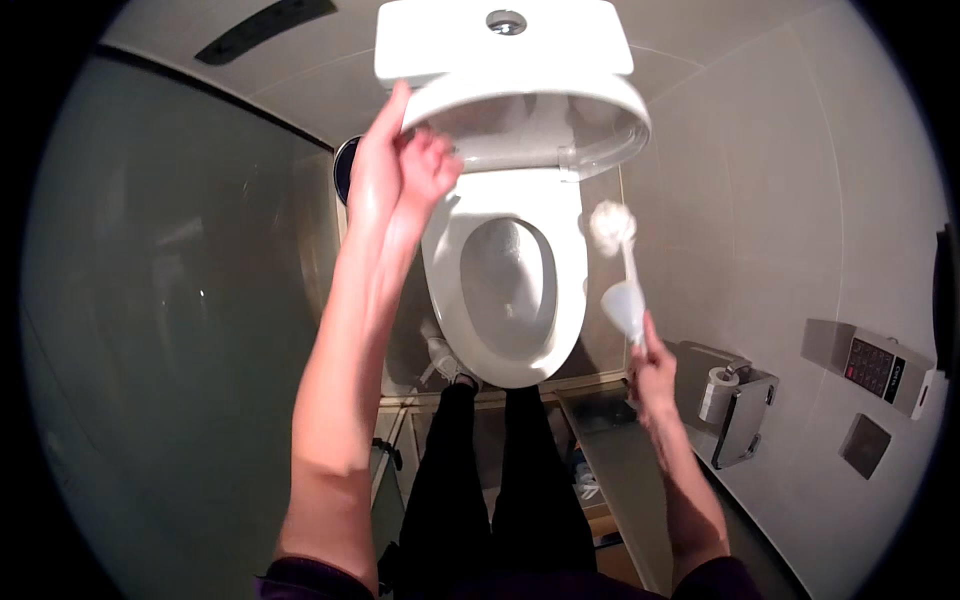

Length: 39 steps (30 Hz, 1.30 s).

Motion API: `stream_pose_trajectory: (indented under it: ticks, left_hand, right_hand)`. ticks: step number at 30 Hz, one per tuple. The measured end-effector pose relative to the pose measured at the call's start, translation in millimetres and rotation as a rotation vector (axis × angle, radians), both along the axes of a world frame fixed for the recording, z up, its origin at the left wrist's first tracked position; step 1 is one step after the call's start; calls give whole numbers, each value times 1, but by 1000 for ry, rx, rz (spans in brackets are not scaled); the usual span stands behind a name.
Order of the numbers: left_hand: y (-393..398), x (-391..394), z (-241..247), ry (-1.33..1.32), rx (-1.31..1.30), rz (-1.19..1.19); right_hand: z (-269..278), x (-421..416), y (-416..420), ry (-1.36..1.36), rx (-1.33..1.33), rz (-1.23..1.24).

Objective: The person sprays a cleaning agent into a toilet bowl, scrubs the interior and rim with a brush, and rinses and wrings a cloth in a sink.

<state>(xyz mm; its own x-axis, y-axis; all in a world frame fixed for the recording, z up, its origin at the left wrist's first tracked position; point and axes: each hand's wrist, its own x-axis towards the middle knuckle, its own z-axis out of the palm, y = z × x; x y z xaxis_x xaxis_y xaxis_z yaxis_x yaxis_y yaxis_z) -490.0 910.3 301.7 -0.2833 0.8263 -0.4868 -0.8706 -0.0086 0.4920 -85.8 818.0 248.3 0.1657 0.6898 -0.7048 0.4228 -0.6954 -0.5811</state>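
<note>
In front of me is a white toilet bowl (512,292), with its lid (525,86) tilted up towards the cistern. My left hand (401,165) grips the lid's left edge, thumb on the outer side and fingers curled inside. My right hand (652,371) holds a toilet brush by its handle, to the right of the bowl. The brush's pale round head (613,225) points upward, apart from the bowl. A white cone-shaped guard (624,307) sits on the shaft between the head and my hand.
The cistern (450,41) with a chrome flush button (506,22) stands behind the lid. A glass panel (172,315) runs along the left. On the right wall are a toilet roll (718,394) in a metal holder and a keypad panel (874,367). A dark-topped bin (345,169) is partly hidden.
</note>
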Motion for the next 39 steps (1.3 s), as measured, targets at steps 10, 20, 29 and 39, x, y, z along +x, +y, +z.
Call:
stream_pose_trajectory:
  ticks: [10,20,29,39]
  left_hand:
    - [33,-33,-51,12,95,-219]
    - [-243,-24,-126,-197,-465,118]
    - [-271,-17,-127,-186,-470,130]
    - [-277,-17,-129,-98,-516,54]
  right_hand:
    - [-161,-95,-1,-270,364,265]
    - [-64,-72,-128,-355,166,832]
    - [-114,-219,-6,-448,462,818]
    - [-34,-7,-225,-641,217,1139]
